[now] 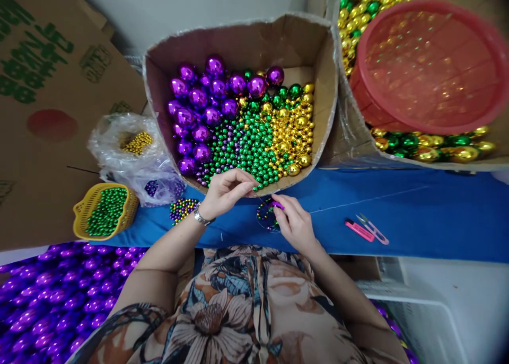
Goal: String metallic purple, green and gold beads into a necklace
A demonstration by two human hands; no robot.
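My left hand (228, 193), with a metal watch on its wrist, is at the front rim of an open cardboard box (324, 99). Its thumb and forefinger are pinched on a thin strand, with a small green bead (255, 188) at the fingertips. To the right, my right hand (295, 222) is closed, with a shiny purple piece (277, 204) between its fingers; its exact kind is unclear. Below and between the hands lies a loop of small beads (262, 211) in mixed colours. Purple, green and gold beads (254, 136) fill the box.
Pink-handled thread snips (374, 229) and a pink cutter (359, 230) lie on the blue cloth (421, 215). A yellow basket (129, 213) of green beads and plastic bags (119, 125) stand left. A red basket (433, 117) rests in another bead box. Purple balls (59, 305) lie lower left.
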